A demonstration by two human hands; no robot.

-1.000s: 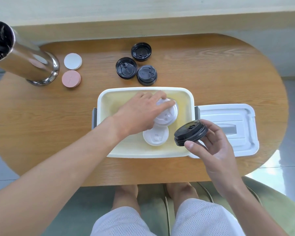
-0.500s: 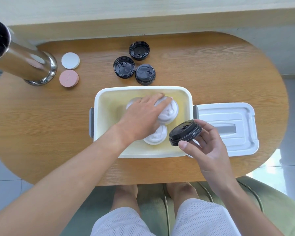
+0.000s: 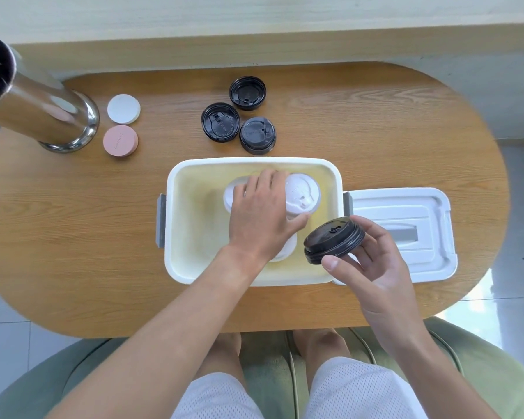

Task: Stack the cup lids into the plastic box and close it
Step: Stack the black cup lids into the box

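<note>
An open white plastic box (image 3: 176, 225) stands mid-table with white cup lids (image 3: 303, 193) inside. My left hand (image 3: 262, 214) reaches into the box and lies over the white lids, fingers spread on one lid (image 3: 232, 193) at the left, thumb against the right stack. My right hand (image 3: 366, 261) holds a short stack of black lids (image 3: 333, 240) tilted over the box's right edge. Three more black lids (image 3: 221, 122) lie on the table behind the box. The box's white cover (image 3: 406, 234) lies to the right of the box.
A tall steel tumbler (image 3: 28, 98) stands at the far left. A white disc (image 3: 123, 108) and a pink disc (image 3: 120, 141) lie beside it. The wooden table (image 3: 73, 222) is oval; a wall ledge runs behind it. My knees and a green seat are below the near edge.
My left hand has slid leftward inside the box, uncovering the right stack of white lids. My right hand has brought the black stack slightly left and up, over the box's right side.
</note>
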